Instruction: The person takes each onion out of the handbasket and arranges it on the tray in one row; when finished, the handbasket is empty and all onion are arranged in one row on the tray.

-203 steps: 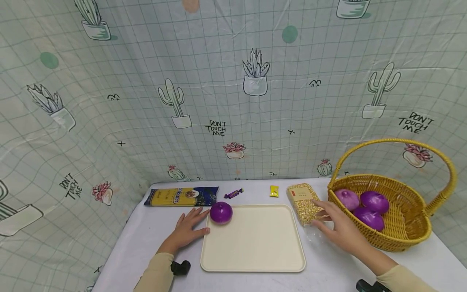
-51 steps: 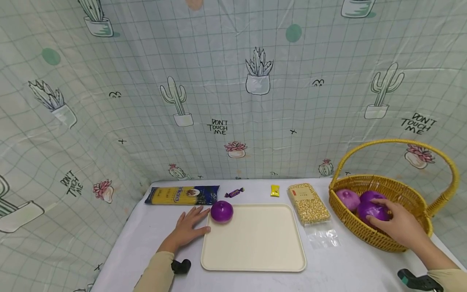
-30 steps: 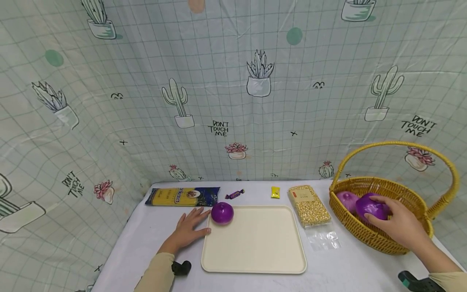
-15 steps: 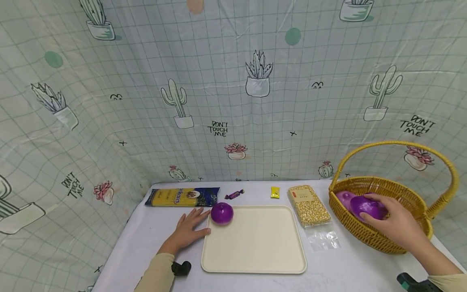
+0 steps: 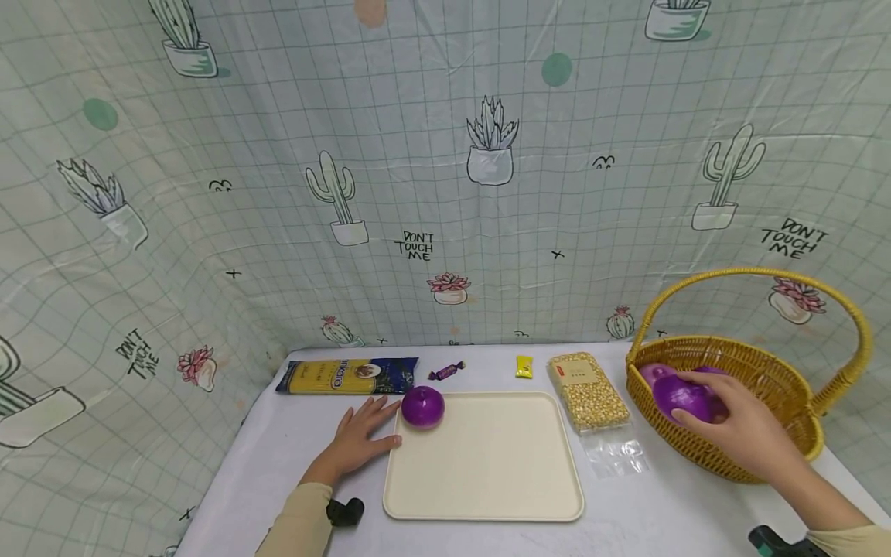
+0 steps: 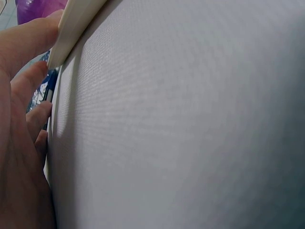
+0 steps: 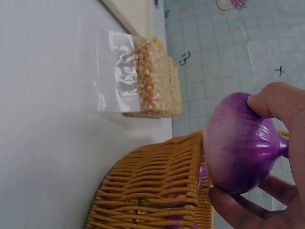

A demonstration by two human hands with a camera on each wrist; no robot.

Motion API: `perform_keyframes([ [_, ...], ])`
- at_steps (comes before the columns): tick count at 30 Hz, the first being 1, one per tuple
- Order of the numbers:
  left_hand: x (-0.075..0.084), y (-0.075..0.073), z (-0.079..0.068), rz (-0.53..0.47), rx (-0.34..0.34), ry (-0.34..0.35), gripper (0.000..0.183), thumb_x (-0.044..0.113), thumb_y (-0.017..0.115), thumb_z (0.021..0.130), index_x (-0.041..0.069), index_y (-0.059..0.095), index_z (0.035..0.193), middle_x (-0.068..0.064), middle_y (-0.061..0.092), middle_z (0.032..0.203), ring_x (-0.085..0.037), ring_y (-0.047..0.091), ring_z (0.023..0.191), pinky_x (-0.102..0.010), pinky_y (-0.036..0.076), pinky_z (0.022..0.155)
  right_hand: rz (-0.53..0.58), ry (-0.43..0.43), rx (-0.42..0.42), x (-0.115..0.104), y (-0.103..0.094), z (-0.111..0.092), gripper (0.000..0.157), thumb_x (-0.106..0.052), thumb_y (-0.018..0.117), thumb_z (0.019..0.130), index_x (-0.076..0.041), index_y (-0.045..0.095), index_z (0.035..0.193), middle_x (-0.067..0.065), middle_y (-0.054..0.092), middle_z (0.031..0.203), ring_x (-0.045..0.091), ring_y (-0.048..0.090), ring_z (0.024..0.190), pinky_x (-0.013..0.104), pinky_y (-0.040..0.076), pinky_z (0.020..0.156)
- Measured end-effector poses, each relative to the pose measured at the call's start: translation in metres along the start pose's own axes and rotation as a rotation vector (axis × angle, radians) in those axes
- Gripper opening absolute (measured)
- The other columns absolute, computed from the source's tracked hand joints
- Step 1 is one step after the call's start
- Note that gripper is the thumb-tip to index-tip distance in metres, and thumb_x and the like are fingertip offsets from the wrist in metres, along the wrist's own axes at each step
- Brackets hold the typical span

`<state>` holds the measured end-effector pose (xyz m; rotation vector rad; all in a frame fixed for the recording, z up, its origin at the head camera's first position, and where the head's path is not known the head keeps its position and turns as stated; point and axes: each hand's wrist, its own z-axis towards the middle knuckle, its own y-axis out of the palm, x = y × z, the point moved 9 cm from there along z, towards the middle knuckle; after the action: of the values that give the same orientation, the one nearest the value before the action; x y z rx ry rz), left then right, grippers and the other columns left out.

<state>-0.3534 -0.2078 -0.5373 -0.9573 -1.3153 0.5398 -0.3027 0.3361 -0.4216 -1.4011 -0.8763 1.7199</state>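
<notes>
onion [image 7: 243, 143], pale flank [image 7: 220, 143] only in right-wrist view

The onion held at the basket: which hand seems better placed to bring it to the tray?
Probably the right hand: it grips that onion at the basket. The left hand rests at the left edge of the tray, away from the basket.

And there's the pale grid-print curtain [image 5: 411, 116] filling the upper frame, cactus prints [image 5: 728, 174] everywhere, white-covered table [image 5: 261, 441] stretching below!
</notes>
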Motion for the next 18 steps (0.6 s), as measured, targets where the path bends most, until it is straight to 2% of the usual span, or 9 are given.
perform_keyframes([
  [6, 0.000, 0.000, 0.000, -0.004, 0.006, 0.005, 0.071, 0.050, 0.068, 0.093, 0.019, 0.047, 0.154, -0.016, 0.033, 0.163, -0.042, 0.017, 0.153, -0.063, 0.000, 0.123, 0.027, -0.054, 0.029, -0.011, 0.003, -0.003, 0.071, -0.040, 0.078, 0.090, 0.003, 0.052, 0.141, 0.037, 0.046, 0.132, 0.061, 0.055, 0.108, 0.064, 0.057, 0.081],
  [15, -0.001, 0.000, 0.001, 0.000, 0.005, 0.005, 0.071, 0.050, 0.067, 0.094, 0.019, 0.047, 0.154, -0.017, 0.033, 0.163, -0.042, 0.017, 0.153, -0.063, 0.000, 0.123, 0.028, -0.054, -0.006, -0.022, 0.013, -0.004, 0.075, -0.045, 0.078, 0.089, -0.002, 0.051, 0.143, 0.039, 0.041, 0.141, 0.065, 0.052, 0.114, 0.067, 0.056, 0.080],
  [18, -0.001, 0.000, 0.001, 0.001, 0.005, 0.004, 0.071, 0.050, 0.067, 0.094, 0.019, 0.047, 0.154, -0.016, 0.033, 0.163, -0.042, 0.018, 0.153, -0.063, 0.001, 0.123, 0.049, -0.090, 0.017, -0.029, 0.016, -0.004, 0.071, -0.042, 0.081, 0.088, -0.003, 0.054, 0.142, 0.037, 0.044, 0.141, 0.062, 0.056, 0.112, 0.065, 0.057, 0.080],
])
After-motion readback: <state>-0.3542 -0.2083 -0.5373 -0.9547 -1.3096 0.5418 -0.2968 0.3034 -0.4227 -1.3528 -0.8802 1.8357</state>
